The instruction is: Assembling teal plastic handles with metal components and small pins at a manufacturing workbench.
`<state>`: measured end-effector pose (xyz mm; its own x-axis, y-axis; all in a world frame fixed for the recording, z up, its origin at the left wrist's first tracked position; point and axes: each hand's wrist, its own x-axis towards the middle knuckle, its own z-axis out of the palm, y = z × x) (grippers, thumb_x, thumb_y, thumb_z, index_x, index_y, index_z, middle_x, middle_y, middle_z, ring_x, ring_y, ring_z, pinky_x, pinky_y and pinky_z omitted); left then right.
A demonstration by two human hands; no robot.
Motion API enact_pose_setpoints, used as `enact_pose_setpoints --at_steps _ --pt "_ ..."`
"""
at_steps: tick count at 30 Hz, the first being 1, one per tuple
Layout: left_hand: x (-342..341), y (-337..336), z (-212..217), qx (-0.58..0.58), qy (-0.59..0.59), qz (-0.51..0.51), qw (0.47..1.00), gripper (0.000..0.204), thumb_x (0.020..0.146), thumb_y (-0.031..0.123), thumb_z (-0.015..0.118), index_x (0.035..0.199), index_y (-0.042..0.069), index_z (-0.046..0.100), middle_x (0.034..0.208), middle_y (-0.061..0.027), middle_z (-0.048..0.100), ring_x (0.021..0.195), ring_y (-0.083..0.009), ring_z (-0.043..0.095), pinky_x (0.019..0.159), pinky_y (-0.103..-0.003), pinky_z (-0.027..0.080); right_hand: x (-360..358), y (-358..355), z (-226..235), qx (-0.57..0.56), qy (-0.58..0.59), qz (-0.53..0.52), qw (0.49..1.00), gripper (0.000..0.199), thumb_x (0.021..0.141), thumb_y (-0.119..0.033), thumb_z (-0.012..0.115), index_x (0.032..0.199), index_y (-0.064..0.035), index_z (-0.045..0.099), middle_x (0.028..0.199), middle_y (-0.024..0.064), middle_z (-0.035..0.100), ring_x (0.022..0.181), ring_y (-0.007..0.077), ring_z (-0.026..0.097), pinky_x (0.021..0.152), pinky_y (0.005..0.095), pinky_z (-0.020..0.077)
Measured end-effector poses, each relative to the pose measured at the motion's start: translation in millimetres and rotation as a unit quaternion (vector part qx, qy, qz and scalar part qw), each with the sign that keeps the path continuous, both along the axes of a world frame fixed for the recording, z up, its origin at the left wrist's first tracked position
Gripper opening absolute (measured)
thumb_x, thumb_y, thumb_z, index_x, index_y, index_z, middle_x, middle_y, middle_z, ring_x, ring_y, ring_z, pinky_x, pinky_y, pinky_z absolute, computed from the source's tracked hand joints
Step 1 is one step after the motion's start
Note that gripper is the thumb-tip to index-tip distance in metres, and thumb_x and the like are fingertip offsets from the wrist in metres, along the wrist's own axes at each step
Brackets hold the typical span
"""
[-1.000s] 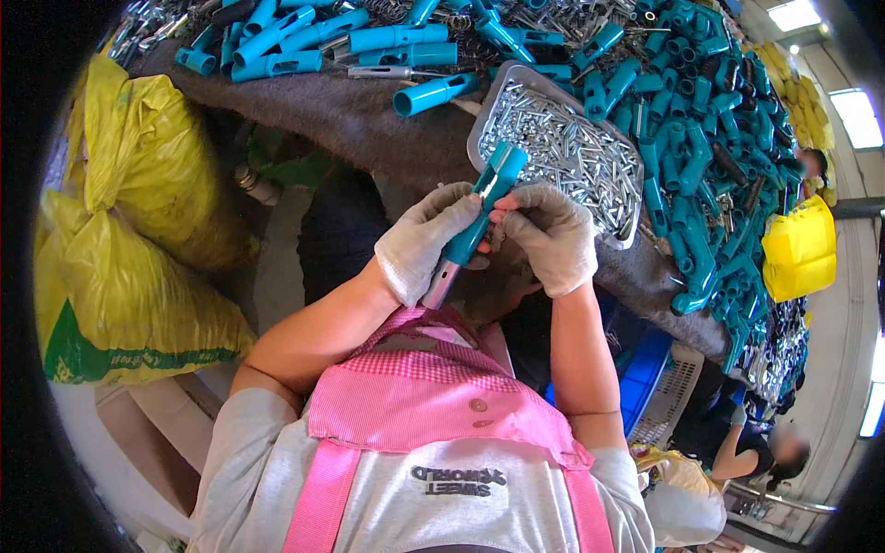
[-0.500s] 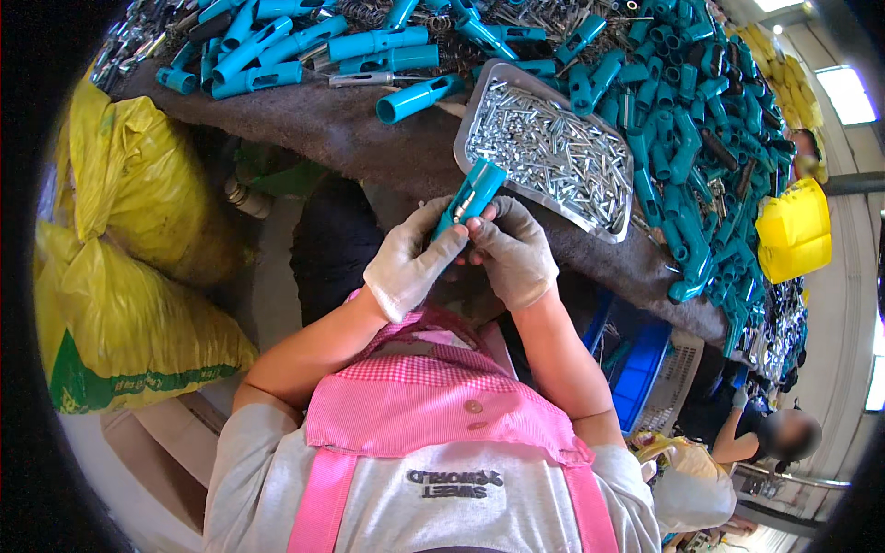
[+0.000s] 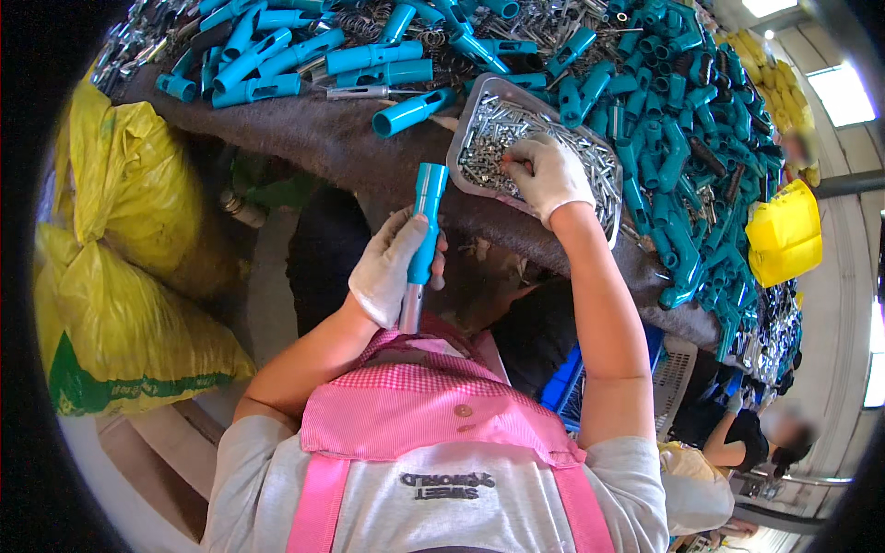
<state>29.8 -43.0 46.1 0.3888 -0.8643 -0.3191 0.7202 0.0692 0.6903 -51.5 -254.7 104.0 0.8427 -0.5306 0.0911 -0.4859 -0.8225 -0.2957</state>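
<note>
Teal plastic handle (image 3: 426, 221) with a metal shaft sticking out the bottom is standing nearly upright in the left hand (image 3: 392, 267), open end up. That gloved hand is wrapped tight around its lower half, held out in the open over the lap, just off the near edge of the grey felt-covered table (image 3: 313, 138). So there's free air all around it, nothing crowding the top end.

Right hand (image 3: 546, 173), also in a white glove, is up on the metal tray (image 3: 467, 129) full of small silver pins (image 3: 590, 175). Fingertips (image 3: 513, 164) are pinched together down in the pile, though I can't tell if a pin is actually between them. The tray sits right at the table's front edge, tilted a bit, its near rim close to hanging over.

Beyond the tray it's packed: a big heap of teal handles (image 3: 682, 166) fills the right side and runs along the back, mixed with loose springs and metal bits. 1 loose teal handle (image 3: 413, 111) lies by itself just left of the tray. The only bare felt is the strip along the front left edge.

Left of the person, 2 stuffed yellow sacks (image 3: 120, 304) close off that side. A yellow container (image 3: 784, 235) sits off to the right past the heap.
</note>
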Motion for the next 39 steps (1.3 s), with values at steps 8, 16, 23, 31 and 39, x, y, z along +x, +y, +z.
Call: enact_pose_setpoints --at_steps 8,16,23,31,39 --pt "10.0 4.6 3.5 -0.042 0.11 -0.059 0.991 0.034 0.095 0.035 0.042 0.114 0.008 0.047 0.083 -0.005 0.053 0.064 -0.0123 0.051 0.054 -0.025 0.042 3.8 -0.1 4.5 -0.158 0.111 0.061 0.979 0.016 0.082 -0.023 0.058 0.09 -0.0109 0.066 0.098 0.0108 0.06 0.089 0.0331 0.058 0.077 0.0423 0.0472" --pt "9.2 -0.1 6.0 -0.102 0.173 -0.105 0.974 0.044 0.095 0.037 0.042 0.129 0.01 0.038 0.084 -0.0055 0.051 0.065 -0.0128 0.048 0.054 -0.024 0.039 -25.3 -9.9 -13.1 0.053 -0.204 -0.05 0.976 0.015 0.078 -0.018 0.064 0.088 -0.0064 0.067 0.084 0.0097 0.066 0.077 0.023 0.064 0.073 0.03 0.0483" --pt "11.6 -8.1 4.7 -0.125 0.195 -0.138 0.963 0.046 0.095 0.038 0.041 0.13 0.009 0.038 0.083 -0.0046 0.05 0.063 -0.0106 0.045 0.055 -0.023 0.037 -21.8 -11.6 -11.4 0.024 -0.128 -0.005 0.991 0.017 0.08 -0.022 0.064 0.092 -0.0111 0.069 0.093 0.0095 0.062 0.083 0.0245 0.062 0.074 0.0315 0.0474" --pt "9.9 -9.1 3.9 -0.133 0.235 -0.139 0.953 0.046 0.096 0.038 0.04 0.132 0.01 0.037 0.083 -0.0052 0.049 0.061 -0.0102 0.044 0.052 -0.021 0.037 -0.4 -10.7 -3.7 -0.069 -0.044 0.019 0.996 0.018 0.073 -0.023 0.064 0.086 -0.0104 0.066 0.09 0.0096 0.06 0.082 0.0297 0.06 0.074 0.0368 0.0477" --pt "15.0 -14.7 4.0 -0.23 0.384 -0.147 0.882 0.026 0.097 0.029 0.036 0.117 0.014 0.046 0.079 -0.0069 0.047 0.056 -0.0113 0.044 0.045 -0.022 0.035 -17.1 6.5 -17.1 0.023 -0.241 -0.098 0.965 0.017 0.074 -0.011 0.065 0.09 -0.0036 0.065 0.074 0.0046 0.063 0.064 0.0094 0.059 0.063 0.0234 0.0482"
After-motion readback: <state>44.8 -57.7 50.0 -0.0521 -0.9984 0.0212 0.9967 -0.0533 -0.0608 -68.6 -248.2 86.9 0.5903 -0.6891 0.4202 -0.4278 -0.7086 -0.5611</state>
